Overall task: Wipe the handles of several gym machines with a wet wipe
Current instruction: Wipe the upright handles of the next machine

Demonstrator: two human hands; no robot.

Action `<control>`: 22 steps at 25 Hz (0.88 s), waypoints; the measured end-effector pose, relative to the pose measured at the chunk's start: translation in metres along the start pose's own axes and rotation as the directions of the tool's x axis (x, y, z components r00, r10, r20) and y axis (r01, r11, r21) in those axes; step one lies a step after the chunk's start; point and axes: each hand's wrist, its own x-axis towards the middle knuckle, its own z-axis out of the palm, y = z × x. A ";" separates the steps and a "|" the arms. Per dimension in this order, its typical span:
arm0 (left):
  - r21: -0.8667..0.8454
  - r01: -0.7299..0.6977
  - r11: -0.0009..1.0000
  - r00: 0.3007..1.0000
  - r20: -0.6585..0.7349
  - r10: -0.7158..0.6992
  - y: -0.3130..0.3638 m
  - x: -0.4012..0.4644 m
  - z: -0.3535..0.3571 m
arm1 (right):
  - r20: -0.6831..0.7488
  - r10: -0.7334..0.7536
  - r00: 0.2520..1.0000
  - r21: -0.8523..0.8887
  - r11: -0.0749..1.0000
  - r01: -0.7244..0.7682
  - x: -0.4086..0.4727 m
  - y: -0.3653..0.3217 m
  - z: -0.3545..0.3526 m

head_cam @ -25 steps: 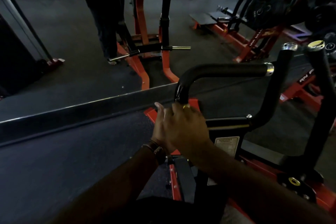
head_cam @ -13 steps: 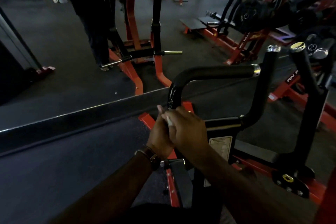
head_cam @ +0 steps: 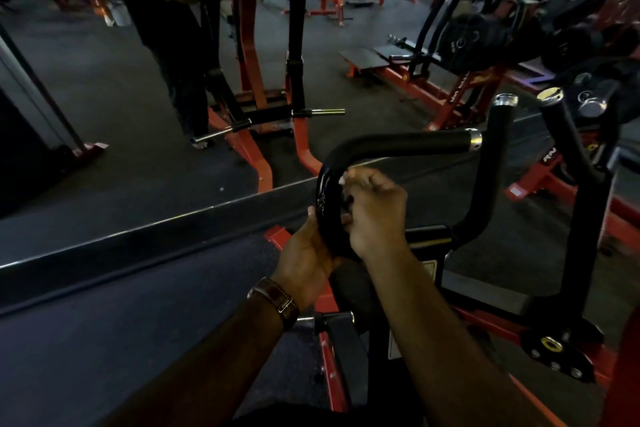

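- Handle point(head_cam: 398, 146), black curved bar, sat centre frame on red-framed machine point(head_cam: 485, 319), chrome cap at its right end.
- Left hand point(head_cam: 304, 260) gripped bar's lower curve from the left, watch point(head_cam: 277, 298) on wrist.
- Right hand point(head_cam: 374, 215) curled against bar's inner bend; wipe not discernible.
- Behind: mirror point(head_cam: 121, 87), weight plates point(head_cam: 464, 42), another upright handle point(head_cam: 561, 135) right.

The wet wipe could not be made out — the right hand point(head_cam: 375, 215) covered that stretch of handle point(head_cam: 325, 198). The left hand point(head_cam: 304, 260) hid its fingertips (behind the bar).
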 end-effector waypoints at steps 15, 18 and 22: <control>0.137 0.016 0.990 0.987 -0.160 0.006 0.041 0.030 0.010 | 0.764 -0.642 0.065 -0.344 -0.320 0.883 0.002 -0.003 -0.009; 0.111 0.040 0.993 0.982 -0.187 -0.018 0.042 0.027 0.021 | 0.770 -0.634 0.071 -0.375 -0.359 0.855 0.019 -0.023 -0.009; -0.021 0.093 0.995 0.988 -0.123 -0.095 0.039 0.039 0.016 | 0.765 -0.616 0.189 -0.463 -0.322 0.826 0.004 -0.005 0.006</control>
